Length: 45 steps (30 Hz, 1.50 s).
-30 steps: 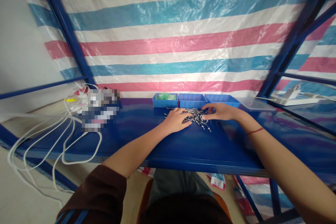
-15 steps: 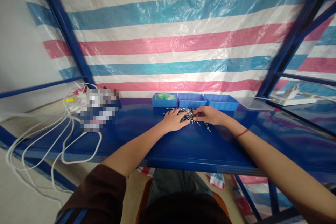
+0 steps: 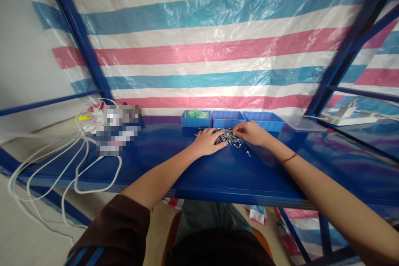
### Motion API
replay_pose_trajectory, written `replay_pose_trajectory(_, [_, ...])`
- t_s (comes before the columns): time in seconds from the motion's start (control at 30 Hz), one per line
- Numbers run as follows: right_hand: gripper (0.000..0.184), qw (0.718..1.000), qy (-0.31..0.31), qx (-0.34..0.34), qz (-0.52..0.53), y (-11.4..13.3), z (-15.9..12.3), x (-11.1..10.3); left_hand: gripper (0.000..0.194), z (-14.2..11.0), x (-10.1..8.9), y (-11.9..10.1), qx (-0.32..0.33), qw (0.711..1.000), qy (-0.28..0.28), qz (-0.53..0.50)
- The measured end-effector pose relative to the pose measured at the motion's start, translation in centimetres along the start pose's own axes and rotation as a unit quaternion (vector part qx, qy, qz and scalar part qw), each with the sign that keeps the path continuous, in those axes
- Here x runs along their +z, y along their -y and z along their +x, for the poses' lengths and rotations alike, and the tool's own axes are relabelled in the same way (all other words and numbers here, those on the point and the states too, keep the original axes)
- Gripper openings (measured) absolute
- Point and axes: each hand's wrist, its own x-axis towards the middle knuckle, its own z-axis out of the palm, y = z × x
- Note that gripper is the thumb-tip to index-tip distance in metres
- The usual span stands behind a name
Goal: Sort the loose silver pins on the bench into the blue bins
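Note:
A pile of thin silver pieces that look like blind rivets (image 3: 229,138) lies on the blue table (image 3: 199,174). My left hand (image 3: 207,142) rests over the pile's left side, its fingers spread. At the right side of the heap, my right hand (image 3: 247,132) has thumb and fingertips pinched together; whatever is between them is too small to make out. One loose rivet (image 3: 247,151) lies apart, just below my right hand.
Behind the pile stand three blue bins: a left bin (image 3: 187,123) with green-and-clear plastic bags, a middle bin (image 3: 228,122) and a right bin (image 3: 264,123). A clear lid (image 3: 304,123) lies farther right. White cables (image 3: 79,166) loop over the table's left end.
My right hand has lifted slightly away from the pile, and its fingers have come together. More of the rivets show beneath it. My left hand stays in place.

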Motion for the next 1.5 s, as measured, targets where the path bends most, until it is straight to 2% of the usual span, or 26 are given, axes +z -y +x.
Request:
replay_pose_trajectory(0.37, [0.02, 0.999, -0.006, -0.003, -0.039, 0.1, -0.1, 0.3, 0.054, 0.2, 0.4, 0.3, 0.028, 0.999, -0.037, 0.009])
replay_pose_trajectory(0.53, [0.021, 0.996, -0.059, -0.061, -0.035, 0.9, 0.0, 0.1, 0.045, 0.2, 0.1, 0.1, 0.068, 0.993, -0.096, -0.012])
replay_pose_trajectory(0.67, [0.022, 0.992, -0.087, -0.083, 0.048, 2.8, 0.0, 0.3, 0.031, 0.6, -0.2, -0.1, 0.101, 0.985, -0.133, -0.052])
replay_pose_trajectory(0.77, [0.025, 0.984, -0.102, -0.063, 0.135, 4.3, 0.0, 0.7, 0.031, 0.7, -0.5, -0.2, 0.094, 0.983, -0.141, -0.077])
replay_pose_trajectory(0.93, [0.033, 0.945, -0.088, -0.013, 0.315, 5.1, 0.0, 0.6, 0.03, 0.7, -0.7, -0.6, 0.099, 0.974, -0.138, -0.15])
replay_pose_trajectory(1.03, [0.035, 0.929, -0.086, 0.003, 0.36, 4.9, 0.0, 0.4, 0.032, 0.7, -0.8, -0.9, 0.106, 0.97, -0.136, -0.173])
replay_pose_trajectory(1.2, [0.034, 0.94, -0.132, 0.008, 0.315, 4.4, 0.2, 0.5, 0.025, 0.5, -0.9, -1.2, 0.076, 0.955, -0.167, -0.234])
replay_pose_trajectory(1.3, [0.033, 0.946, -0.153, 0.012, 0.286, 4.5, 0.2, 0.7, 0.025, 0.6, -0.8, -1.1, 0.057, 0.951, -0.157, -0.259])
replay_pose_trajectory(1.4, [0.031, 0.95, -0.169, 0.002, 0.263, 5.0, -0.1, 0.6, 0.026, 0.7, -0.7, -1.0, 0.063, 0.95, -0.144, -0.268])
replay_pose_trajectory(1.5, [0.03, 0.95, -0.178, -0.02, 0.257, 5.4, -0.4, 0.1, 0.025, 0.8, -0.7, -1.0, 0.073, 0.943, -0.155, -0.286])
